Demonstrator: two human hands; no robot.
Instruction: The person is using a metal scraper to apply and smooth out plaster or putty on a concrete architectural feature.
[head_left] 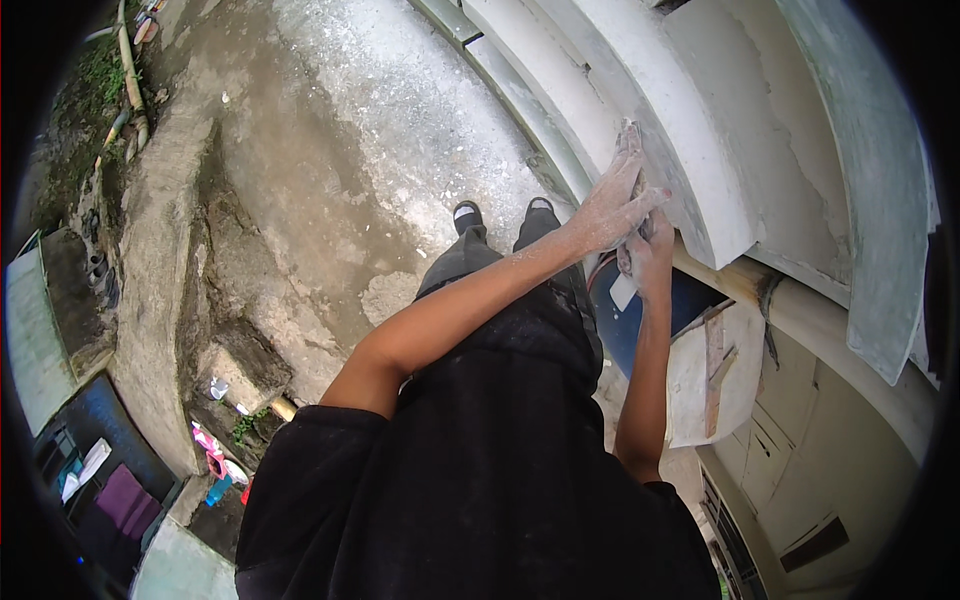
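Note:
My left hand [612, 212] is dusted white and reaches across to the right. Its fingers stretch out along the edge of a white curved panel [655, 110], with the thumb spread aside. Just below, against the left palm, is my right hand [652, 250], also powdery. The right fingers look bent and are partly covered by the left hand. Something greyish shows between the two hands; whether it is a small piece or dirty fingers I cannot make out.
Long pale panels [820, 150] lean on a bamboo pole [740, 280] at the right. Below it are a blue container [612, 320] and a whitish board [690, 385]. White powder covers the concrete floor [400, 110]. A low concrete ledge [165, 270] runs along the left.

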